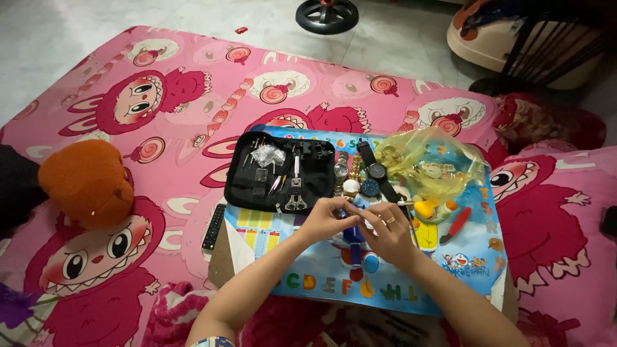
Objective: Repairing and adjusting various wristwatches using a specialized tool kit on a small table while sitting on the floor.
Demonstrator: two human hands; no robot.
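A: Where are the hands?

B: Just below the middle of the frame, over a blue mat with cartoon letters. The left hand and right hand meet fingertip to fingertip.

A: Holding anything?

B: A small blue tool sits between them. Both hands have their fingers curled in and pinched around something at its top, but that piece is too small to make out. The right hand wears a ring.

A: How tight is the grip?

B: Fingers of both hands are drawn close together, nearly closed, thumbs against forefingers. Whether each truly clamps the tool or only touches it, I cannot tell.

A: What lies around them?

B: Just above the left hand, an open black case with small metal tools in it. To its right, near the centre, a row of watches, some metal, one with a dark strap. Further right, a crumpled yellow bag with small parts inside. Below the bag, a red-handled screwdriver on the mat, right of the right hand.

A: And off the mat?

B: A black remote at its left edge. An orange plush at the left of the frame. All of it on a pink blanket with cartoon figures.
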